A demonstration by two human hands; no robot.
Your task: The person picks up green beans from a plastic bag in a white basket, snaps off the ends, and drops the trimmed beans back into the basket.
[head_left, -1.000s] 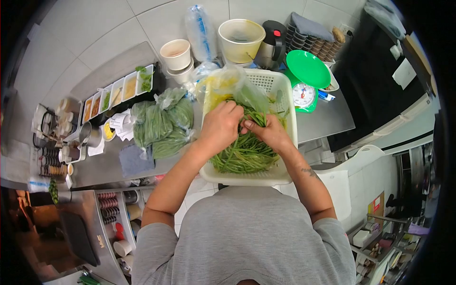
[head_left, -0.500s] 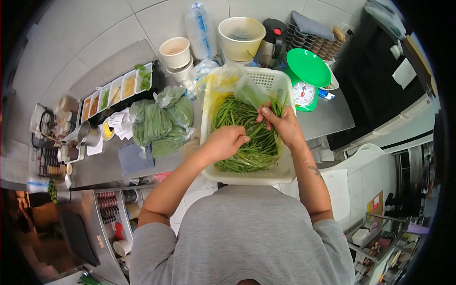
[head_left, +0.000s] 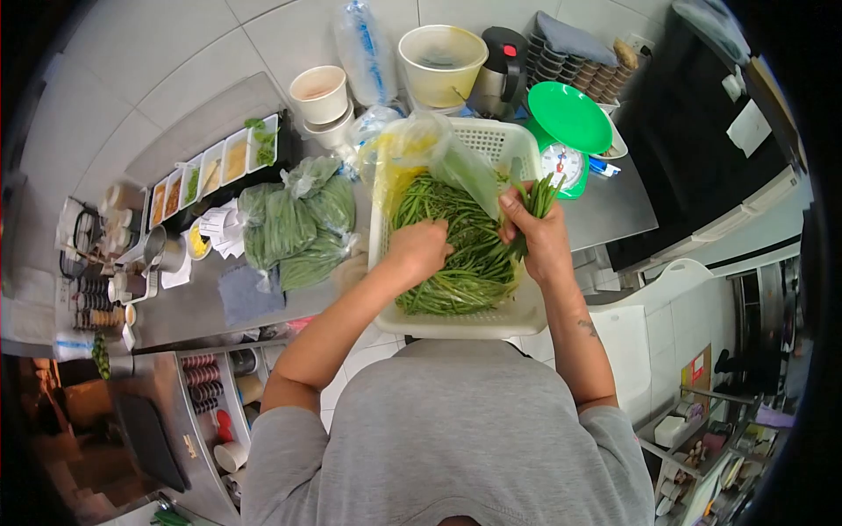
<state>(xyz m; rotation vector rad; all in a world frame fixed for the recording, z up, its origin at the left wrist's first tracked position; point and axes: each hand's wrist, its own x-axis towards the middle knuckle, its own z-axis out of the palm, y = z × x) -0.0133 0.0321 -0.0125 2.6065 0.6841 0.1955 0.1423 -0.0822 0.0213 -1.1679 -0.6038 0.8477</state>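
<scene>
A white plastic basket (head_left: 526,307) holds a loose heap of long green beans (head_left: 456,237) on a clear and yellow plastic bag (head_left: 469,171). My right hand (head_left: 535,237), at the basket's right side, is closed round a small bunch of beans whose ends stick up past the fingers. On the left of the heap, my left hand (head_left: 421,250) rests with its fingers curled down among the beans; its fingertips are partly hidden, and what they grip is too small to make out.
Bagged green beans (head_left: 298,223) lie left of the basket, by a blue cloth (head_left: 250,294) and a condiment tray (head_left: 215,171). Behind stand tubs (head_left: 443,70), a thermos (head_left: 502,74) and a green scale (head_left: 570,118). A white chair (head_left: 627,351) is at the right.
My left hand has moved slightly down and left into the heap. My right hand has shifted a little right and down, and its bunch now shows more fully, leaning right.
</scene>
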